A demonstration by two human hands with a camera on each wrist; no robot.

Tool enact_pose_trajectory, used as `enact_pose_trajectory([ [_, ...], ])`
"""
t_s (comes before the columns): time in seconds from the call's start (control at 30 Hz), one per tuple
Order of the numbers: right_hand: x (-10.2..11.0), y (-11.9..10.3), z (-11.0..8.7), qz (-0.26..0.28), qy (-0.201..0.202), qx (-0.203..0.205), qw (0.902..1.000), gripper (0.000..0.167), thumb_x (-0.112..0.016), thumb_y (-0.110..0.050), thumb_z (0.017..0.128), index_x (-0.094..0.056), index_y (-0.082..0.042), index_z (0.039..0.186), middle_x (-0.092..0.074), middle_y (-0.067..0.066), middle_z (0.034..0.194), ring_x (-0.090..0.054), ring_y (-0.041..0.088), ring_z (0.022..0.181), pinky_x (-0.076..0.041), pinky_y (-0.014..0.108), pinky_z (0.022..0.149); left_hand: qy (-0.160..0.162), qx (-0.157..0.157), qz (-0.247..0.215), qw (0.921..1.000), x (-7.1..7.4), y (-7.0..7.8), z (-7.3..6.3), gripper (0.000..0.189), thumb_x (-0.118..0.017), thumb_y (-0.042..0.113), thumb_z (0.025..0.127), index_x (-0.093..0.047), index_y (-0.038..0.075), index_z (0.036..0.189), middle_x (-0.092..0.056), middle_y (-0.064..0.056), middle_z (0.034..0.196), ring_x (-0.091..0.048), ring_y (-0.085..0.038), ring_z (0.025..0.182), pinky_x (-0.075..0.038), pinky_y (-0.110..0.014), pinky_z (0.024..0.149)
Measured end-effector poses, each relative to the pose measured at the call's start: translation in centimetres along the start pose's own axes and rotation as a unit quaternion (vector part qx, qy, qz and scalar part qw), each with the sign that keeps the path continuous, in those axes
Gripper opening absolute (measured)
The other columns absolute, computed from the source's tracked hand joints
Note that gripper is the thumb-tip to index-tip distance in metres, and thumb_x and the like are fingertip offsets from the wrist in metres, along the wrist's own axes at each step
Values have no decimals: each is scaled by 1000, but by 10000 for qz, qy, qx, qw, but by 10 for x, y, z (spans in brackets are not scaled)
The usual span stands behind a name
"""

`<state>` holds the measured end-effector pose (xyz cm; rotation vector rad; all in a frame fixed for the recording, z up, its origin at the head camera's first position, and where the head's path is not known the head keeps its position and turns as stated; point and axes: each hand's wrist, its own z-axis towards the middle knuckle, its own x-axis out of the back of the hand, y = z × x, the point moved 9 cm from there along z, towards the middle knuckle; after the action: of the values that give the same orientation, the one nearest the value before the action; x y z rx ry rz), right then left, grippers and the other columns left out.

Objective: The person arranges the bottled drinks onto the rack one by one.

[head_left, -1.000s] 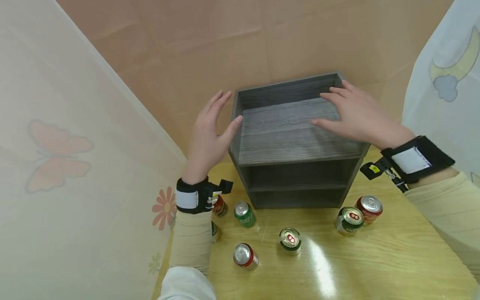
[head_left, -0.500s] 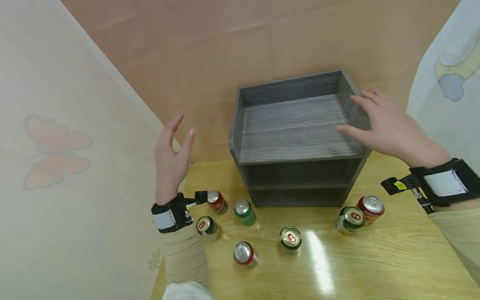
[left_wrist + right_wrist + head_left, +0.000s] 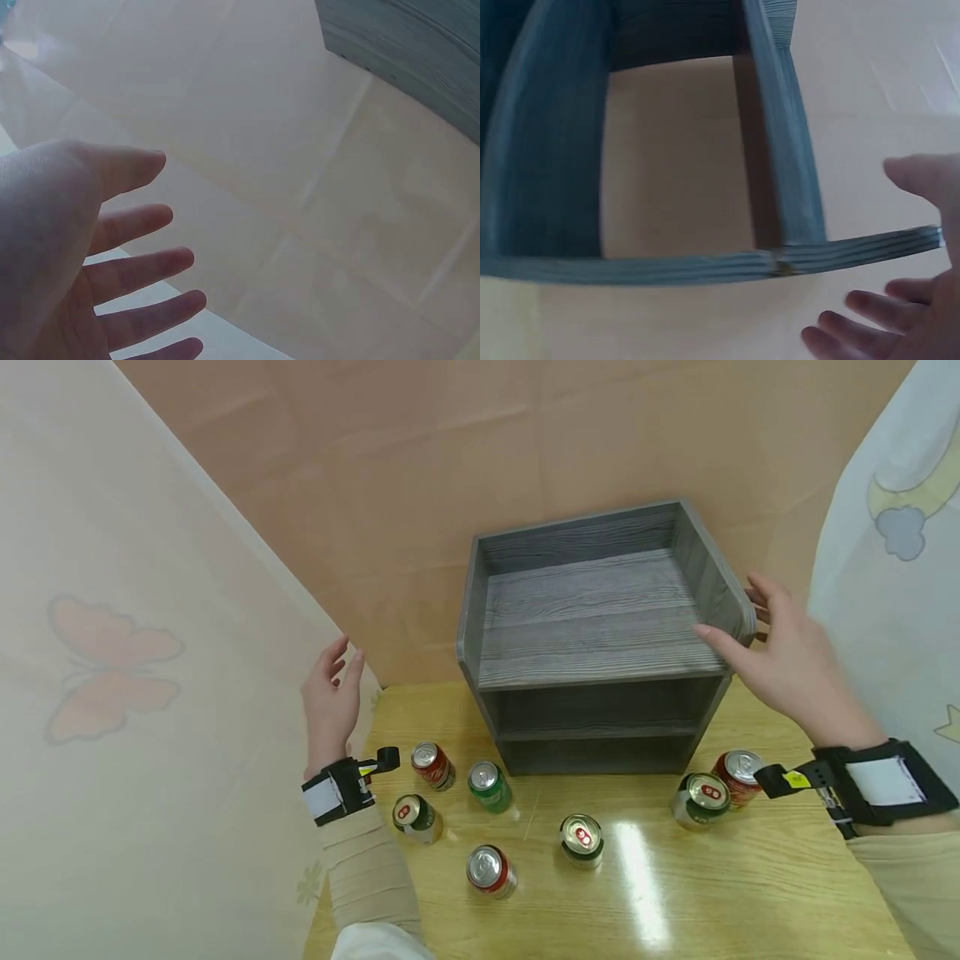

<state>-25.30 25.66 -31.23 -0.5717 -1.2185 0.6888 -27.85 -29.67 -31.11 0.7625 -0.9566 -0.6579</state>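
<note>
A grey wooden shelf unit (image 3: 592, 610) with an open top tray and lower compartments stands at the back of the table. My right hand (image 3: 787, 652) is at its right side panel (image 3: 708, 572), thumb on the inner side and fingers on the outer side. In the right wrist view the thumb and fingers of the right hand (image 3: 922, 277) are spread around that panel's edge, not closed on it. Over to the left of the shelf, my left hand (image 3: 330, 702) is raised and holds nothing. Its fingers (image 3: 142, 270) are spread and relaxed in the left wrist view.
Left of centre stand a red can (image 3: 433, 766), a green can (image 3: 490, 787), a gold-topped can (image 3: 417, 817) and another red can (image 3: 491, 871). One gold-topped can (image 3: 581, 841) is at front centre; another (image 3: 701, 800) is beside a red can (image 3: 742, 772) at right. Hanging cloths enclose the table.
My left hand has moved away from the shelf, leftward and down. The right hand has shifted from over the top tray out to the right side panel. Shelf and cans have stayed put.
</note>
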Motion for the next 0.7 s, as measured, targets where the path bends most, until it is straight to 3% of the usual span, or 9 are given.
enact_pose_trajectory([
  [0.07,-3,7,-5,266,167,-64,9995,88,-64,-37,100,-10,-11,164,-23,27,161,-35,60,133,-33,70,104,-74,142,-14,9999,-4,-13,2,50,-61,39,103,-57,16,147,-55,-5,146,-50,-30,131,-37,-48,109],
  [0.17,-9,15,-10,538,340,-15,9980,81,-65,-32,100,-19,-11,163,-33,26,155,-43,54,130,-41,52,107,-216,307,67,9993,-12,-34,7,48,-60,34,104,-56,13,146,-55,-9,146,-51,-34,129,-40,-49,107],
  [0.23,-15,19,-12,627,371,4,9973,77,-65,-31,99,-24,-9,161,-39,26,150,-45,51,128,-44,45,105,-315,429,156,9985,-17,-47,10,47,-60,31,104,-56,10,146,-55,-13,144,-52,-36,128,-42,-49,105],
  [0.3,-21,23,-14,532,388,-11,9978,71,-66,-32,99,-32,-4,155,-48,28,136,-51,47,116,-48,37,94,-429,551,221,9973,-23,-61,13,46,-59,28,104,-56,8,146,-55,-16,143,-54,-38,127,-43,-49,104],
  [0.37,-27,25,-16,434,364,-23,9984,67,-64,-34,100,-35,1,149,-51,31,130,-52,45,110,-48,42,86,-550,690,292,9957,-30,-75,13,46,-59,28,104,-56,6,145,-55,-19,142,-54,-39,126,-44,-49,103],
  [0.47,-34,29,-18,413,372,-76,9984,65,-60,-35,102,-34,4,146,-51,34,131,-52,48,113,-45,53,88,-742,893,360,9926,-40,-91,10,48,-58,29,105,-55,4,145,-55,-21,142,-54,-41,126,-45,-50,103],
  [0.57,-37,31,-20,626,462,-102,9969,67,-57,-35,104,-29,5,151,-42,37,144,-42,54,130,-34,69,102,-944,1048,396,9892,-51,-103,5,48,-57,28,105,-54,2,145,-53,-23,143,-53,-41,128,-44,-52,103],
  [0.7,-38,34,-24,673,727,-130,9950,61,-53,-35,105,-33,4,148,-46,37,139,-45,53,126,-35,66,100,-1301,1228,516,9825,-68,-122,-4,51,-60,28,104,-51,0,147,-49,-25,146,-47,-43,133,-42,-54,105],
])
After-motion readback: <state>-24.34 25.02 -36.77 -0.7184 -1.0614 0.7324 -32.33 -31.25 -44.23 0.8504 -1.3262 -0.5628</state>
